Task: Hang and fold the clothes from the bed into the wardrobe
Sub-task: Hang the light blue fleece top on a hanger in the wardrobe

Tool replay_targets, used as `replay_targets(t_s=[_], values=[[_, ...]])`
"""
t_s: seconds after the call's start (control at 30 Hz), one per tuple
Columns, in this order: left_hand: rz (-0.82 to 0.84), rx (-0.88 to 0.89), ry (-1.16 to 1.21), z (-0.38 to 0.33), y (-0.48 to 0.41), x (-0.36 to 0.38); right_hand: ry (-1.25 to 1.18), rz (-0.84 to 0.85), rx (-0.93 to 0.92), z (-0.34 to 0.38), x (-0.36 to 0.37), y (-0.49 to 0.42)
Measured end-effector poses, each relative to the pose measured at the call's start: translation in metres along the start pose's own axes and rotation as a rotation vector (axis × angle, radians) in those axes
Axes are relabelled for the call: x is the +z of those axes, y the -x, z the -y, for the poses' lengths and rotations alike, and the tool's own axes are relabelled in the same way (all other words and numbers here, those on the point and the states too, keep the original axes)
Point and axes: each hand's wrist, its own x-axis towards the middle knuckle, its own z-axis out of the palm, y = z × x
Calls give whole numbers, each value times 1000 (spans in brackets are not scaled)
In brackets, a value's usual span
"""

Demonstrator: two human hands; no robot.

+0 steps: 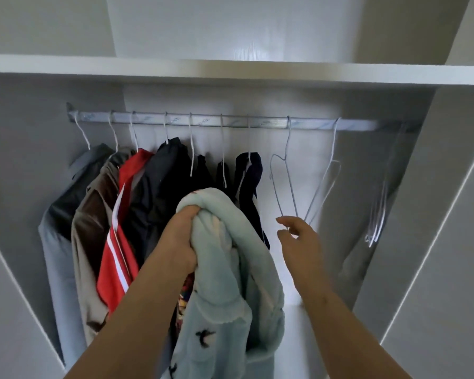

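The left hand (185,236) clenches a pale mint fleece garment with small dark bird prints (230,269), fingers curled tight into its bunched top, the rest hanging down in front; the right hand (301,242) reaches with fingers apart and slightly bent to the lower tip of an empty thin wire hanger (291,187), contact unclear; behind, a red white-striped jacket (115,242) and dark clothes (173,170) hang on a metal rail (230,122) under a white shelf (230,71), between grey wardrobe walls (25,160).
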Motion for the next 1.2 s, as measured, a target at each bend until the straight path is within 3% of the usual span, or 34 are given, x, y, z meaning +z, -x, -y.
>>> replay_targets(t_s=[0.13, 0.27, 0.5, 0.7, 0.87, 1.03, 1.1, 1.2], values=[[-35, -6, 3, -1, -19, 19, 256, 106, -153, -9, -2, -48], [-95, -15, -8, 1, -35, 31, 364, 216, -138, -24, 4, -77], [-118, -24, -53, 9, -61, 40, 427, 219, -63, -45, -2, -102], [-111, -68, -48, 15, -68, 49, 96, 115, 170, -60, -6, -115], [-101, -103, 35, 17, -74, 50, 106, 26, 62, -48, -5, -123], [6, -258, 415, 15, -73, 41, 19, -2, 18, -32, 0, -122], [4, -230, 380, 14, -70, 40, -6, -6, 14, -29, 2, -118], [-108, -118, 70, 11, -61, 38, 0, 7, -9, -29, 5, -105]])
